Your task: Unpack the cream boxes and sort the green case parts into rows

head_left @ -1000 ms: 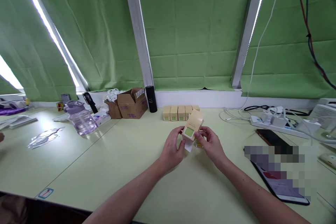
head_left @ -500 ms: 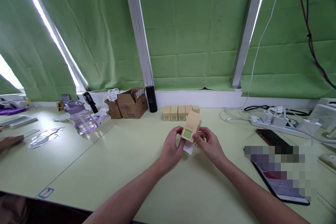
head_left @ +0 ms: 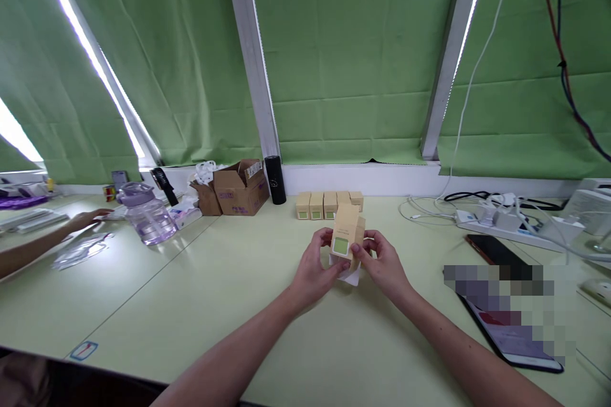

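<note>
A small tan cardboard box (head_left: 344,229) with a green window on its front is held above the table between my two hands. My left hand (head_left: 319,264) grips its left side, thumb low across the front. My right hand (head_left: 379,257) pinches its right side, thumb near the front edge. Below the box a folded white paper (head_left: 352,277) sticks out; how it joins the box is hidden by my fingers. Behind it stands a row of several similar tan boxes (head_left: 316,206).
At right lie a phone (head_left: 499,255), a tablet (head_left: 513,337) and a power strip (head_left: 508,229) with cables. To the left are a purple water jug (head_left: 147,215), an opened carton (head_left: 242,187), a black cylinder (head_left: 275,180) and clear plastic bags (head_left: 81,251). A co-worker's arm (head_left: 42,243) reaches in.
The box in my hands has turned from tilted to more upright, and its right side now shows. The white paper below has shifted right. The co-worker's hand has reached farther across the table.
</note>
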Tool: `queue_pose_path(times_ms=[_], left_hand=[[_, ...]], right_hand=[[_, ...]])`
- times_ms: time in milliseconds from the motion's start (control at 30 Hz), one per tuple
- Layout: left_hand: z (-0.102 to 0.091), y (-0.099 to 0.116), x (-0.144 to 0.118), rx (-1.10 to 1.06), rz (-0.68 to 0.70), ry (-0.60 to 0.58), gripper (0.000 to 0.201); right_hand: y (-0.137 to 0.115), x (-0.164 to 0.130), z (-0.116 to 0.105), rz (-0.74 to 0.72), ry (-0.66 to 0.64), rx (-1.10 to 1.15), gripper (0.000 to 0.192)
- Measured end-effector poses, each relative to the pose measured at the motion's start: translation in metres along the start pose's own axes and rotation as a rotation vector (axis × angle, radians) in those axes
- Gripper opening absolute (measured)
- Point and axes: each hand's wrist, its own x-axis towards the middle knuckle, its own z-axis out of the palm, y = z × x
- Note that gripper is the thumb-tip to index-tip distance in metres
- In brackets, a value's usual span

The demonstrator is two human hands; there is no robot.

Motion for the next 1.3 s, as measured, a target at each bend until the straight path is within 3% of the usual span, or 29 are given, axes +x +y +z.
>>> queue_pose_path(times_ms=[133,300,533,933,1167,1300], left_hand=[[0.0,-0.001,0.001,-0.054,-0.026,-0.008,0.056],[0.001,-0.004,0.004,-0.275,-0.06,-0.052,0.061],[0.002,-0.007,0.009,-0.483,-0.184,-0.064,0.058],[-0.004,-0.008,0.009,-0.598,-0.384,-0.072,0.059],[-0.002,-0.009,0.011,-0.551,-0.327,-0.064,0.051],[-0.006,-0.013,0.014,-0.34,-0.19,0.002,0.034]], right_hand=[[-0.004,-0.002,0.001,0.021,-0.008,0.002,0.063],[-0.006,-0.003,0.001,0.021,-0.004,0.011,0.061],[-0.009,-0.004,0.001,0.014,-0.006,0.032,0.059],[-0.006,-0.003,0.0,0.061,0.036,0.07,0.045],[-0.011,-0.004,0.001,0.013,0.057,0.039,0.04],[-0.016,-0.006,-0.001,-0.12,0.058,-0.096,0.033]])
